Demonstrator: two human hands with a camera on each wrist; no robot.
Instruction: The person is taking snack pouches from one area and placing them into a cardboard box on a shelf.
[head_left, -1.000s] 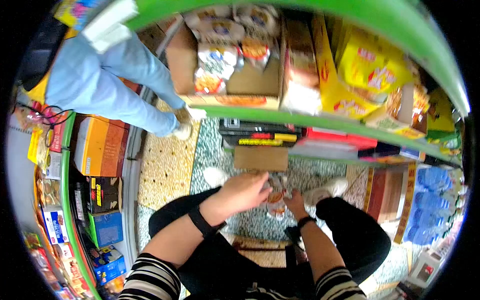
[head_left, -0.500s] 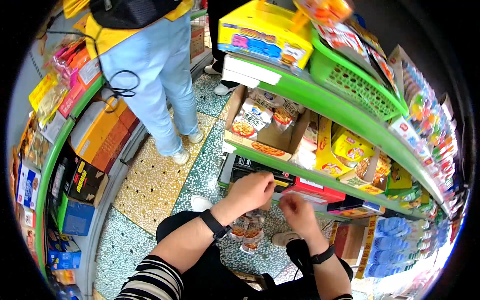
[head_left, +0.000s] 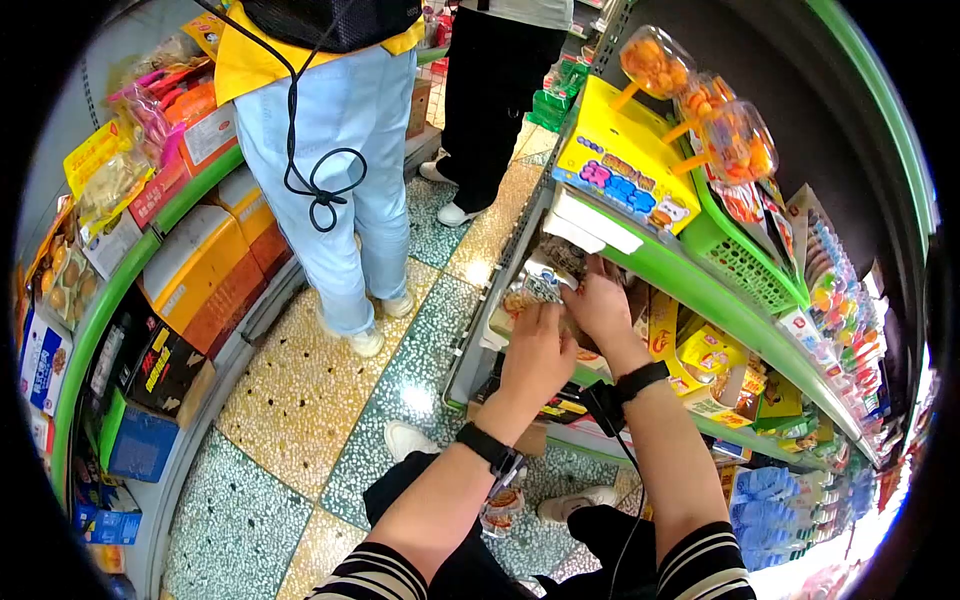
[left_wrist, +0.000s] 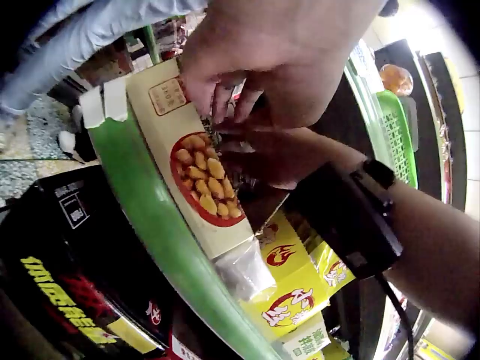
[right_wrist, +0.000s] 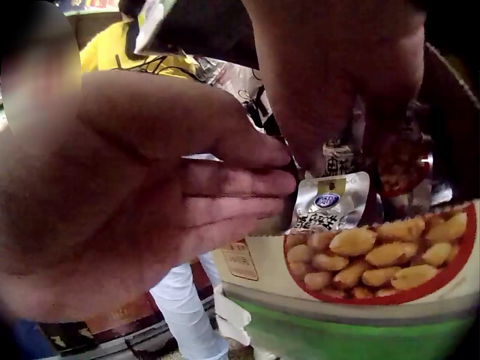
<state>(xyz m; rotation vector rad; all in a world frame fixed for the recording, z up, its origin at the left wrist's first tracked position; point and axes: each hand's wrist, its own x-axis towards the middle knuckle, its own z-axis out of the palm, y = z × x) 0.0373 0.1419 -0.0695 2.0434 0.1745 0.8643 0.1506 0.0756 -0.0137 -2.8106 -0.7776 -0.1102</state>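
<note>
Down on the lower shelf [left_wrist: 140,172], an open cardboard box [left_wrist: 166,129] holds shiny snack packets [right_wrist: 330,201]; the right hand [head_left: 603,308] is in there, fingers pointing down at them, can't tell if its grip has one; left hand [head_left: 537,355] is just beside it at the box, grip open, fingers pretty straight and together; yellow snack bags [head_left: 712,350] sit nearby; green basket [head_left: 745,258] is up above.

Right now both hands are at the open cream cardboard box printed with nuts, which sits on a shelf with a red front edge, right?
Not quite: the shelf's front edge is green, not red, as the left wrist view shows. The left hand and right hand are indeed at the box.
</note>
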